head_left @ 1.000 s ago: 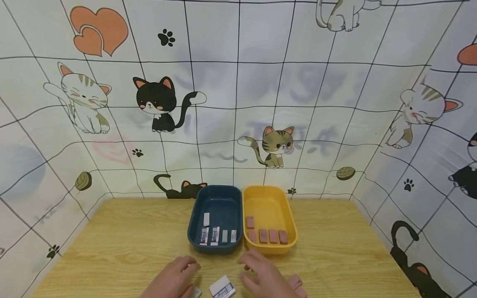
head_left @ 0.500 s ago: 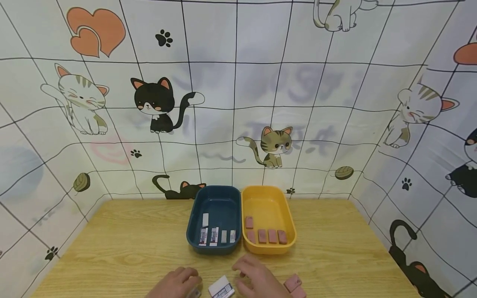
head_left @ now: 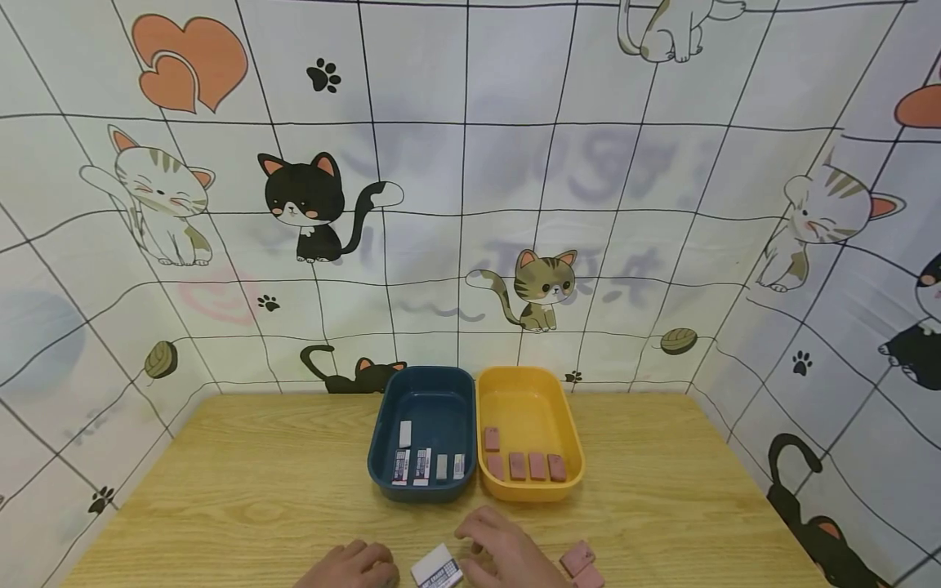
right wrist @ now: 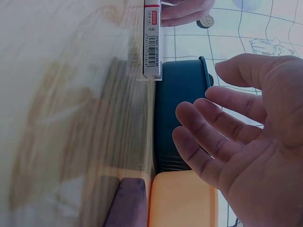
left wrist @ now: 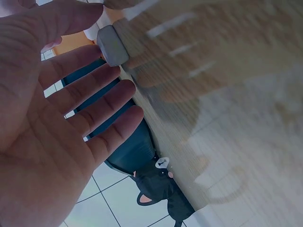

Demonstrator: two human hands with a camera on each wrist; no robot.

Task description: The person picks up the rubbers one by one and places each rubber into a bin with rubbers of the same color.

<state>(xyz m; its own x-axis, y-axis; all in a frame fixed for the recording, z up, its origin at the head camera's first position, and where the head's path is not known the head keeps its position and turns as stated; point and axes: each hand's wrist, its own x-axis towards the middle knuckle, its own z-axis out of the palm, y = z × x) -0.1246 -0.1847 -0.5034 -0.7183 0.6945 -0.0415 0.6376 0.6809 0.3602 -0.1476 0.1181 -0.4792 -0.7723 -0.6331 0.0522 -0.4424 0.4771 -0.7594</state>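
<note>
- Found the blue tray (head_left: 434,408) upright on the bench (head_left: 257,465), close to the cat-print sheet (head_left: 426,147).
- Saw the left hand (head_left: 349,566) on the near side of the blue tray, a little to its left, with fingers (left wrist: 106,105) wide and straight in the left wrist view.
- Noticed the grey eraser (left wrist: 112,46) on the bench by those fingers, also on the near side of the blue tray; could not tell contact from a narrow gap.
- Spotted the white eraser (head_left: 437,567), sleeved and lying flat, in front of the near end of the blue tray, between the two hands.
- Saw the right hand (head_left: 507,551) just beside the white eraser, in front of the blue tray and off to its right, with fingers (right wrist: 201,125) wide and loosely bent.
- Made out two pink erasers (head_left: 577,559) together on the bench, farther right of the blue tray and nearer the person.
- Saw the yellow tray (head_left: 525,408) just beside the blue tray, on its right, with five pink pieces (head_left: 518,465) inside.
- Counted five pale erasers (head_left: 422,465) inside the blue tray: four in a row along its near end, one behind the leftmost.
</note>
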